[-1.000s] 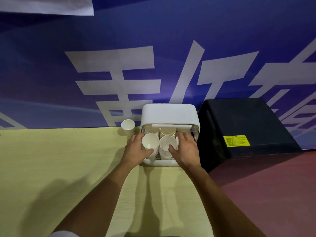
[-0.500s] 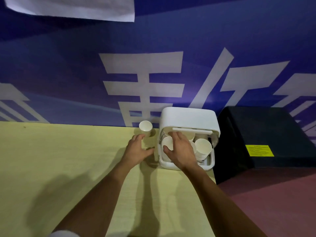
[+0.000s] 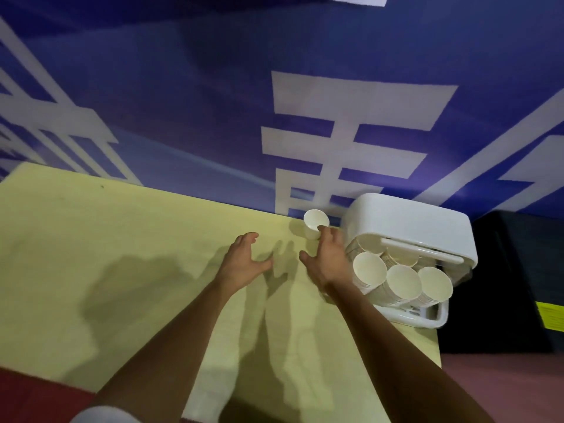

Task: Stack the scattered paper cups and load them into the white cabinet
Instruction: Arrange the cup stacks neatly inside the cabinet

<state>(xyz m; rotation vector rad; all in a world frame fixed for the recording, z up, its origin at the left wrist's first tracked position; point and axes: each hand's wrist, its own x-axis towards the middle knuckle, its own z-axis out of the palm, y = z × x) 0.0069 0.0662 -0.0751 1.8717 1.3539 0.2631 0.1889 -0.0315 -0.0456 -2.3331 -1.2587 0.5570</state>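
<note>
One loose paper cup point(image 3: 316, 222) stands on the table point(image 3: 122, 254) by the wall, just left of the white cabinet point(image 3: 409, 224), which holds cup stacks point(image 3: 399, 280). The right hand point(image 3: 328, 259), fingers spread, touches the cup's side, probably to take it; the left hand point(image 3: 244, 261) hovers open and empty.
</note>
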